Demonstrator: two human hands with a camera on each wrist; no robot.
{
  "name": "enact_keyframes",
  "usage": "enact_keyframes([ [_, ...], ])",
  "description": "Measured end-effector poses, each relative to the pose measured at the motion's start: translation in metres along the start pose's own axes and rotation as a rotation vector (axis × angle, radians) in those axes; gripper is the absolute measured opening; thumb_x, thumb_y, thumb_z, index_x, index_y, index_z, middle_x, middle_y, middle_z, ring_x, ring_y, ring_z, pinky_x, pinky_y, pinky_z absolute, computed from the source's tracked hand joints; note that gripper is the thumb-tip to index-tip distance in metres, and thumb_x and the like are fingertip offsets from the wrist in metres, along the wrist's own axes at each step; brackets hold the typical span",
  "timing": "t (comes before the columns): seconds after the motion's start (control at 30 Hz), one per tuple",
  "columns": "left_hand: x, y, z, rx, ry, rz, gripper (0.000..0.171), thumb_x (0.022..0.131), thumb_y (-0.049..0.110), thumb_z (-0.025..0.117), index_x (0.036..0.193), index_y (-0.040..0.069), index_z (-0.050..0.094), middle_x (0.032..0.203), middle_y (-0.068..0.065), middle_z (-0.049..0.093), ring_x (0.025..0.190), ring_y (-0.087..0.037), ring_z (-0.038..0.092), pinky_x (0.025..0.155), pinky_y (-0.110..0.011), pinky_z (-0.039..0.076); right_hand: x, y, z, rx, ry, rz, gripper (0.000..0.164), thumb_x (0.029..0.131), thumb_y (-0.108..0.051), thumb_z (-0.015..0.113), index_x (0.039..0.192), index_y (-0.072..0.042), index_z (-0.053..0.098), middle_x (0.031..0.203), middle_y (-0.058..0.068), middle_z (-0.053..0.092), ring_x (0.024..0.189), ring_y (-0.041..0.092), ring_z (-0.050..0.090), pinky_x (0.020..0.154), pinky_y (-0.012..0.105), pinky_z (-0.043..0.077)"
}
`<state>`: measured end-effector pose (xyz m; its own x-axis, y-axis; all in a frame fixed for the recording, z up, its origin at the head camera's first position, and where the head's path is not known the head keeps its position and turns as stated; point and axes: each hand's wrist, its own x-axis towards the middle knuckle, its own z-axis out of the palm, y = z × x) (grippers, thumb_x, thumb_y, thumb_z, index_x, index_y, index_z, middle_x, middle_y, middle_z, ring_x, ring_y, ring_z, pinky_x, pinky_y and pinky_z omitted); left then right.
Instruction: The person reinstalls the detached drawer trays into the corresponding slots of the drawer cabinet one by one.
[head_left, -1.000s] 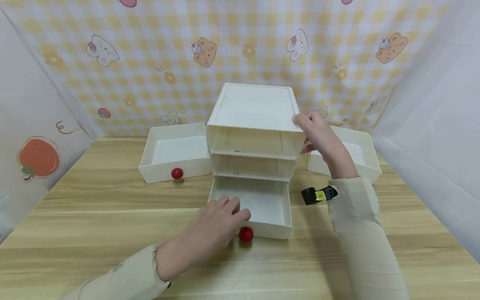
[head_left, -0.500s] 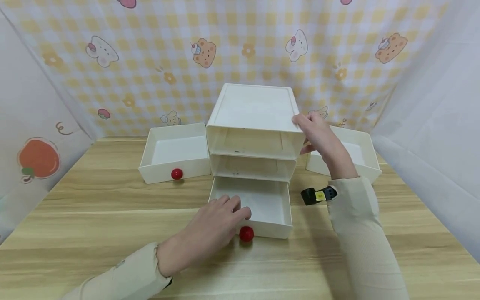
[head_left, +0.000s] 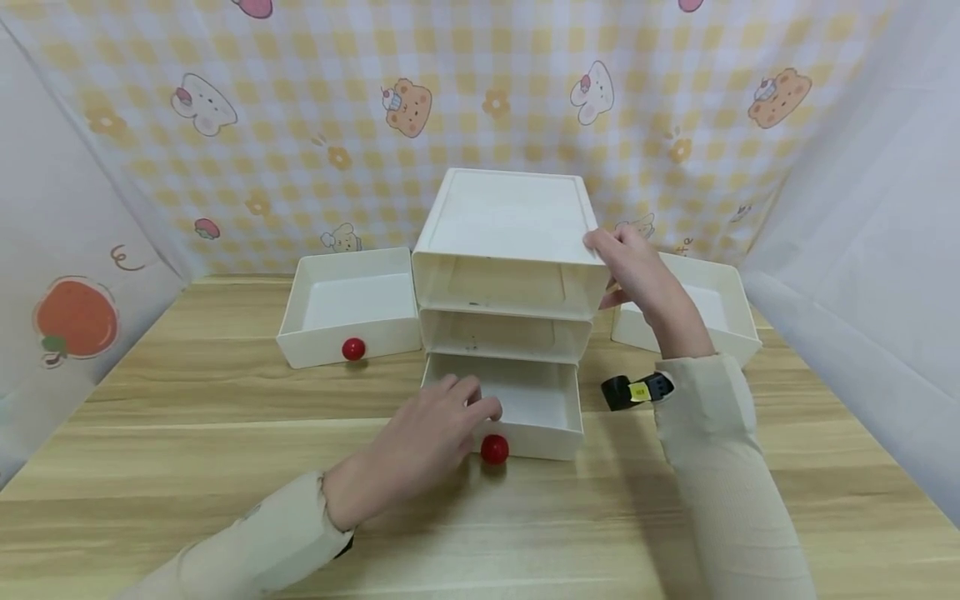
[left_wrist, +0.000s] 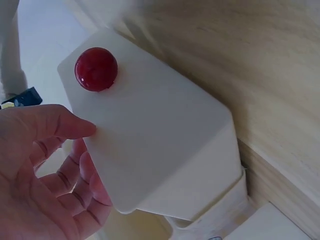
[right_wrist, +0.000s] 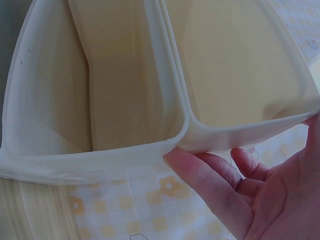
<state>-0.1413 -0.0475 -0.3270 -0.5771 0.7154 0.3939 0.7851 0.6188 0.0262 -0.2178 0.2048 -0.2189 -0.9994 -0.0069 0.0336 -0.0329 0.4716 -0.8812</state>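
A white three-tier drawer cabinet (head_left: 510, 212) stands at the middle of the table, its upper two slots without drawers. The bottom drawer (head_left: 543, 443) sticks part-way out of the lowest slot, with a red round knob (head_left: 494, 450) on its front. My left hand (head_left: 420, 437) pinches the top rim of this drawer's front; in the left wrist view the thumb (left_wrist: 77, 126) presses the outer face and the fingers curl behind it. On the cabinet's upper right front corner, my right hand (head_left: 637, 271) grips the top and side, fingertips (right_wrist: 175, 159) along the side wall.
To the left of the cabinet lies a removed white drawer (head_left: 352, 333) with a red knob (head_left: 354, 349). Another white drawer (head_left: 738, 308) sits on the right, partly behind the right arm. A checked cloth (head_left: 495, 50) hangs behind the wooden table (head_left: 187, 467).
The bottom drawer has slid a little further into the cabinet, and my left hand has moved forward with it. My right hand stays on the cabinet corner.
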Motion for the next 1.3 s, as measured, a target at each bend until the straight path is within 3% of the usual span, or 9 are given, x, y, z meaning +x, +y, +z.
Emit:
enact_keyframes([
  [0.13, 0.002, -0.006, 0.003, -0.024, 0.026, -0.006, 0.034, 0.071, -0.004, 0.068, 0.097, 0.019, 0.064, 0.084, 0.001, 0.055, 0.070, -0.014, 0.045, 0.056, -0.018, 0.038, 0.000, 0.000, 0.001, 0.001, 0.001, 0.005, 0.032, 0.092, -0.043, 0.038, 0.088, -0.011, 0.031, 0.101, 0.007, 0.038, 0.069, 0.014, 0.048, 0.058, 0.029, 0.053],
  [0.33, 0.008, -0.015, 0.005, -0.039, 0.064, -0.016, 0.033, 0.072, -0.004, 0.069, 0.096, 0.019, 0.066, 0.085, 0.001, 0.056, 0.073, -0.014, 0.046, 0.061, -0.021, 0.040, 0.000, -0.001, 0.000, -0.007, 0.000, 0.000, 0.032, 0.093, -0.042, 0.038, 0.089, -0.010, 0.032, 0.103, 0.010, 0.042, 0.070, 0.015, 0.054, 0.058, 0.029, 0.055],
  [0.53, 0.012, -0.021, 0.007, -0.075, 0.081, -0.017, 0.033, 0.074, -0.006, 0.065, 0.096, 0.018, 0.067, 0.085, 0.002, 0.057, 0.077, -0.014, 0.049, 0.065, -0.023, 0.043, -0.001, 0.000, -0.001, -0.012, -0.001, 0.004, 0.033, 0.093, -0.044, 0.038, 0.089, -0.011, 0.031, 0.091, 0.007, 0.036, 0.069, 0.014, 0.046, 0.060, 0.029, 0.054],
  [0.77, 0.016, -0.026, 0.009, -0.107, 0.086, -0.037, 0.031, 0.075, -0.006, 0.065, 0.096, 0.017, 0.068, 0.088, 0.001, 0.060, 0.079, -0.014, 0.052, 0.068, -0.025, 0.046, -0.001, 0.000, 0.000, -0.009, -0.002, -0.002, 0.034, 0.092, -0.044, 0.038, 0.092, -0.010, 0.033, 0.095, 0.008, 0.040, 0.071, 0.015, 0.053, 0.060, 0.029, 0.054],
  [1.3, 0.024, -0.033, 0.014, -0.105, 0.089, -0.024, 0.034, 0.075, -0.008, 0.061, 0.098, 0.016, 0.069, 0.084, 0.002, 0.058, 0.079, -0.014, 0.052, 0.069, -0.026, 0.044, 0.000, -0.001, 0.000, -0.016, 0.000, 0.003, 0.034, 0.092, -0.044, 0.038, 0.092, -0.010, 0.033, 0.094, 0.009, 0.040, 0.071, 0.016, 0.051, 0.059, 0.029, 0.054],
])
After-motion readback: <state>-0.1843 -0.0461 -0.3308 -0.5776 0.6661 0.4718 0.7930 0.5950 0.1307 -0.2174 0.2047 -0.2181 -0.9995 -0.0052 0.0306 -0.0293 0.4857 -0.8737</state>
